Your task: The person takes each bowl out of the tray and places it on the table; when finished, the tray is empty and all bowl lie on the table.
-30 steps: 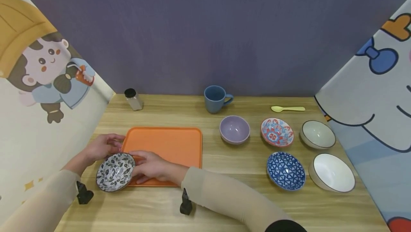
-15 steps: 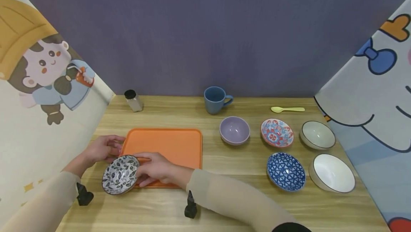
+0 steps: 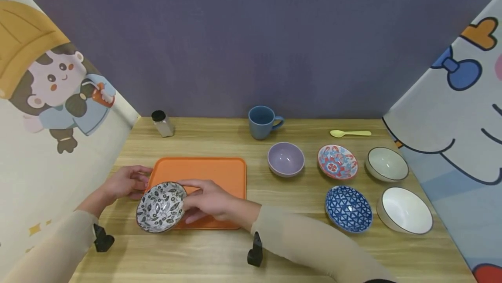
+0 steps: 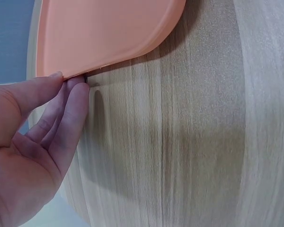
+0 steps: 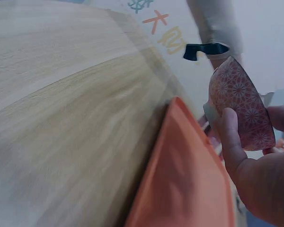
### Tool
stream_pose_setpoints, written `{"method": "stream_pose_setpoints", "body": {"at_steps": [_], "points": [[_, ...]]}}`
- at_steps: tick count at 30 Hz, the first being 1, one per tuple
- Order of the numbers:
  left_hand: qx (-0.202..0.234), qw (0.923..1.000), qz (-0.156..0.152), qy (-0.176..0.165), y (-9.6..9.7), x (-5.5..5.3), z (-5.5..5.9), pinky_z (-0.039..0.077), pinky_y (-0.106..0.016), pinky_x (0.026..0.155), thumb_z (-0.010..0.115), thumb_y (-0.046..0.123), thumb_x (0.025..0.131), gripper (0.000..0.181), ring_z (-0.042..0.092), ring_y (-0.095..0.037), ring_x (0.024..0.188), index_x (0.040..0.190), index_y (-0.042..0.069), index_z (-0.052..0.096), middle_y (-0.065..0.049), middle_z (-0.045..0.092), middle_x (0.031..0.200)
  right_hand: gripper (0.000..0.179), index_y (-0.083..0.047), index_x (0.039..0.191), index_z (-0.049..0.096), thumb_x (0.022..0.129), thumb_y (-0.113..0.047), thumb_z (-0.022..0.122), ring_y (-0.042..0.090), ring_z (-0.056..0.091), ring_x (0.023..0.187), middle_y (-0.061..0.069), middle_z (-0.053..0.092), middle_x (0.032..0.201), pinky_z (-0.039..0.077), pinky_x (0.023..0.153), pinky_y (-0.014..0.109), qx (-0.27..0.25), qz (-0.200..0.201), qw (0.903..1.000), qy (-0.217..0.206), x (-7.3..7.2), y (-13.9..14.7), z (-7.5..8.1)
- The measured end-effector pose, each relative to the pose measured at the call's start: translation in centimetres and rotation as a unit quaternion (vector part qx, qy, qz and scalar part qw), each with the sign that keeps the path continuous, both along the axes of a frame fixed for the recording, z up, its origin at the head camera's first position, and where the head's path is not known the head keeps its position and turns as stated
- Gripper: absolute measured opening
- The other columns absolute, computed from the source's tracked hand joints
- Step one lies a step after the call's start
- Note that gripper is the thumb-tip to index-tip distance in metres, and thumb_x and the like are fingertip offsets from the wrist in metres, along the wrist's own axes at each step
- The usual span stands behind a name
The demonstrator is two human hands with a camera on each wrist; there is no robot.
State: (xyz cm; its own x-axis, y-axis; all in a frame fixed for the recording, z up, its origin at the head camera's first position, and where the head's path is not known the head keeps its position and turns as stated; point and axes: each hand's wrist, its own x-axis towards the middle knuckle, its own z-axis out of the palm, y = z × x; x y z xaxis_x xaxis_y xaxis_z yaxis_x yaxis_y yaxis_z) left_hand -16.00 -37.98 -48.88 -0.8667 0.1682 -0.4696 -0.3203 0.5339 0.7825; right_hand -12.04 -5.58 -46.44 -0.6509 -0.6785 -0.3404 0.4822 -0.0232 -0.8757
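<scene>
My right hand (image 3: 209,202) grips a small bowl (image 3: 161,208) by its right side. Black leaves pattern the bowl's white inside, and its outside, seen in the right wrist view, has a reddish lace-like print. The bowl is tilted and covers the near left corner of the orange tray (image 3: 204,167). Over at the tray's left edge, my left hand (image 3: 126,181) pinches the rim. In the left wrist view the thumb (image 4: 40,90) lies on top of that rim, with fingers beneath it.
Behind the tray stand a black-lidded shaker (image 3: 162,124) and a blue mug (image 3: 261,122). To the right are a purple bowl (image 3: 286,160), a red-patterned dish (image 3: 337,162), a blue-patterned bowl (image 3: 348,209), a pale green bowl (image 3: 387,164), a white bowl (image 3: 405,211) and a yellow spoon (image 3: 350,133).
My right hand has carried the leaf-patterned bowl to the right, from beside the tray to over its near left corner. My left hand has stayed at the tray's left edge.
</scene>
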Motion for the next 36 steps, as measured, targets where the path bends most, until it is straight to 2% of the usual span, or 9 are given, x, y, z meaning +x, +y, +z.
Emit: {"method": "stream_pose_setpoints", "body": {"at_steps": [6,11,17,24,32,36], "points": [[-0.008,1.0000,0.001,0.001,0.0,0.0,0.0,0.062,-0.045,0.078,0.059,-0.005,0.097,0.059,0.070,-0.023,0.095,0.150,-0.011,0.036,-0.024,0.066,0.119,0.069,-0.025,0.145,0.058,0.084,0.006,0.066,0.026,0.073,0.079,0.023,0.072,0.113,0.063,0.075,0.046,-0.017,-0.018,0.9996,0.012,-0.2,4.0,2.1],[-0.006,1.0000,0.004,-0.001,-0.1,0.1,-0.1,0.062,-0.044,0.078,0.059,-0.003,0.097,0.059,0.070,-0.022,0.095,0.151,-0.010,0.036,-0.022,0.067,0.118,0.070,-0.024,0.147,0.055,0.085,0.007,0.064,0.029,0.073,0.088,0.026,0.067,0.122,0.062,0.079,0.047,-0.022,-0.045,0.9986,0.017,-0.3,7.2,3.1],[0.020,0.9998,-0.003,-0.001,-0.5,0.3,-0.5,0.062,-0.044,0.077,0.059,-0.003,0.098,0.059,0.070,-0.021,0.095,0.151,-0.012,0.034,-0.020,0.067,0.117,0.071,-0.021,0.153,0.049,0.089,0.006,0.063,0.031,0.072,0.093,0.026,0.062,0.130,0.061,0.082,0.049,-0.015,-0.074,0.9967,0.028,-0.1,10.7,3.5],[0.041,0.9991,0.003,-0.006,-0.6,0.4,-0.5,0.062,-0.044,0.077,0.059,-0.003,0.099,0.060,0.070,-0.020,0.095,0.152,-0.011,0.033,-0.020,0.066,0.118,0.075,-0.016,0.159,0.040,0.090,0.006,0.060,0.030,0.071,0.101,0.030,0.059,0.133,0.059,0.086,0.053,-0.023,-0.123,0.9910,0.049,0.3,14.5,4.2],[0.031,0.9995,0.002,-0.007,-0.4,0.3,-0.3,0.062,-0.044,0.077,0.058,-0.002,0.100,0.059,0.068,-0.020,0.095,0.153,-0.010,0.034,-0.019,0.064,0.116,0.079,-0.014,0.161,0.033,0.089,0.007,0.057,0.030,0.072,0.101,0.032,0.048,0.147,0.058,0.089,0.054,-0.004,-0.159,0.9853,0.062,1.1,19.0,4.1],[0.028,0.9996,0.001,-0.007,-0.4,0.2,-0.2,0.062,-0.043,0.076,0.058,-0.002,0.099,0.058,0.067,-0.020,0.093,0.152,-0.009,0.035,-0.017,0.064,0.112,0.081,-0.014,0.163,0.028,0.089,0.006,0.057,0.031,0.070,0.103,0.033,0.046,0.145,0.057,0.092,0.055,0.012,-0.168,0.9840,0.060,2.0,21.0,3.8]]}}
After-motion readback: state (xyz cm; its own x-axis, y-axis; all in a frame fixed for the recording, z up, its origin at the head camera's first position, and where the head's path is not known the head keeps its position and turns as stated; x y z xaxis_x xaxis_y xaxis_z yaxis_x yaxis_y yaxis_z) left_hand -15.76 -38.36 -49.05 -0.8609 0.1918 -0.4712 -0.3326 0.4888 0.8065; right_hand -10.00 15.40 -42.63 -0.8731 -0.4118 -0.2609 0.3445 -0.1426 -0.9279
